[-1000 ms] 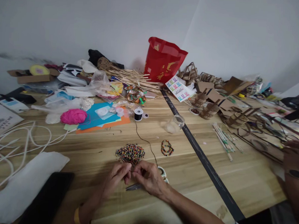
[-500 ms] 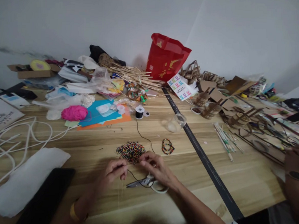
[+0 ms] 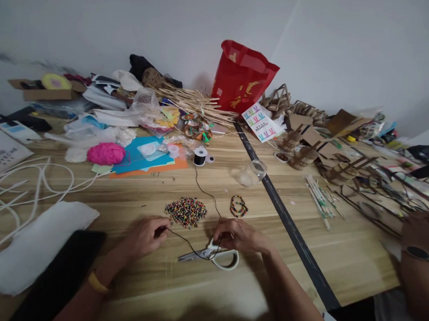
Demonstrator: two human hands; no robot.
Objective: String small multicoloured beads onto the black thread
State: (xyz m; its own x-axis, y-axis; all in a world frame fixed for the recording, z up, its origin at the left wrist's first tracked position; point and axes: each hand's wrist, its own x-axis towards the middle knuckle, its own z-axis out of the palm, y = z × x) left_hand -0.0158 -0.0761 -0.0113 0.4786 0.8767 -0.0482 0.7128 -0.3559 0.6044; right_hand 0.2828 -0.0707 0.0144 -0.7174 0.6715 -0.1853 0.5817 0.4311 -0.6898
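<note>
My left hand [image 3: 152, 234] pinches the end of a thin black cord [image 3: 183, 238] at the near left of a heap of small multicoloured beads [image 3: 186, 211]. The cord sags across a pair of scissors [image 3: 198, 254] with white handles and runs up to my right hand [image 3: 234, 236]. Those fingers are closed on the cord just above the scissor handles. From there it trails back to a white spool of black cord [image 3: 200, 156]. A beaded bracelet [image 3: 238, 206], coiled in loops, lies beyond my right hand.
Behind the beads are coloured paper [image 3: 139, 156], pink yarn [image 3: 106, 153] and a clear plastic jar [image 3: 251, 173]. A black phone-like slab [image 3: 61, 272] and white cables [image 3: 36, 189] lie at left. Another person's arm [image 3: 420, 257] rests at far right.
My hands have moved apart, the left one leftward and the right one slightly right. The cord now stretches between them, and more of the scissors shows.
</note>
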